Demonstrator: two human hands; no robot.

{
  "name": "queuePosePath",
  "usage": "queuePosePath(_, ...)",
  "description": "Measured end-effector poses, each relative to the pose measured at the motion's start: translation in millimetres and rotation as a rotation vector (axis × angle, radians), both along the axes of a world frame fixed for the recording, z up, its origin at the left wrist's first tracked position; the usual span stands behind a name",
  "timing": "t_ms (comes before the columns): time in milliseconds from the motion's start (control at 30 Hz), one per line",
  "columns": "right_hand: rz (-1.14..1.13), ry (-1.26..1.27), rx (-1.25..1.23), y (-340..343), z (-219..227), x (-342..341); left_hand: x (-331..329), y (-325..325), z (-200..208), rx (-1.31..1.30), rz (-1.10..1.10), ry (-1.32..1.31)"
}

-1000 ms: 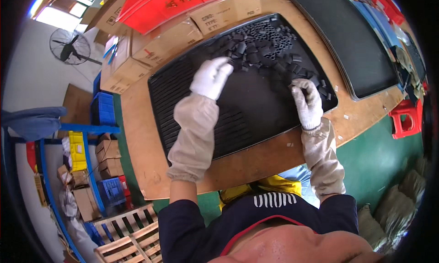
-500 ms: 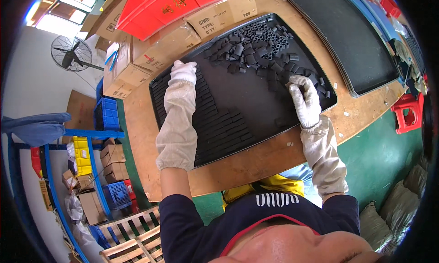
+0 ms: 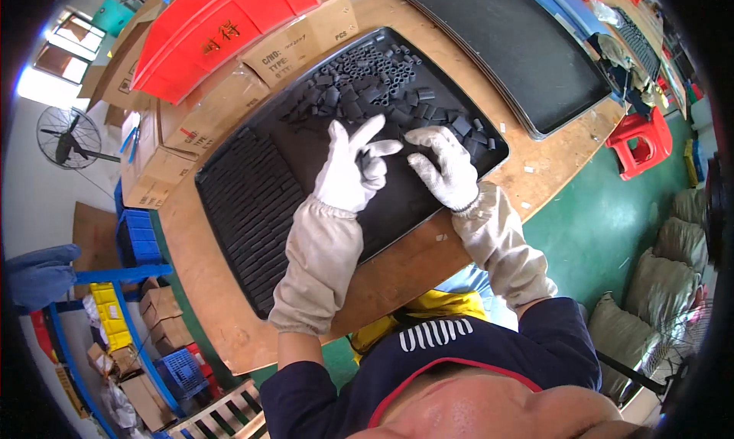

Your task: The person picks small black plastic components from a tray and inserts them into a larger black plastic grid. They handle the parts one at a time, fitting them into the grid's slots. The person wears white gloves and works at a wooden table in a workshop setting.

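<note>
The black tray (image 3: pixel 397 202) lies on the wooden table (image 3: pixel 336 298), and both gloved hands are over it; the left hand (image 3: pixel 352 168) is above its middle, some fingers stretched apart and others curled in, so its grip is released; the right hand (image 3: pixel 446 168) is above the tray's right part, thumb and fingers bent toward each other with a gap between (whether a small dark piece sits there, I cannot tell); the loose black tube pieces (image 3: pixel 375 76) are heaped in the far part of the tray, the farthest showing round open ends, and run down to its right corner, near the right hand's fingers; the packed black rows (image 3: pixel 252 210) fill the tray's left part, side by side; beyond the tray's left far edge stand cardboard boxes (image 3: pixel 183 126) bearing a red bin (image 3: pixel 229 34); to the right of the tray is a stack of dark trays (image 3: pixel 527 64), and past the tray's right side, on the green floor (image 3: pixel 573 210), stands a red stool (image 3: pixel 642 141).
</note>
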State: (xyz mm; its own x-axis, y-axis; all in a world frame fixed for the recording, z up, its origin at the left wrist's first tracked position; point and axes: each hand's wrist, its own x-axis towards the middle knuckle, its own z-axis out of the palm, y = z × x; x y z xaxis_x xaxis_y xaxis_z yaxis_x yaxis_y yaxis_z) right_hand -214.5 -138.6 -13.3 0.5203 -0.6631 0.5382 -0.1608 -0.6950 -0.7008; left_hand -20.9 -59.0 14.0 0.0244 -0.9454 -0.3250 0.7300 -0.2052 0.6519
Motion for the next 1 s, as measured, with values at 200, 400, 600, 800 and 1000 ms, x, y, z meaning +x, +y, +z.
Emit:
queuePosePath(200, 0.004, 0.004, -0.268, -1, 12, 0, -18, -5, -12, -0.027, -0.033, -0.195)
queuePosePath(400, 0.16, -0.085, -0.338, 8, 15, 14, -27, -3, -28, -0.115, -0.155, -0.223)
queuePosePath(600, -0.088, -0.011, -0.33, 18, 1, 7, -26, -4, -42, -0.122, -0.219, 0.068)
queuePosePath(800, -0.098, -0.117, -0.313, 21, 1, 4, -30, 0, -35, -0.107, -0.224, 0.3)
queuePosePath(1000, -0.206, -0.201, -0.199, 15, -13, -1, -30, 5, -35, -0.067, -0.174, -0.216)
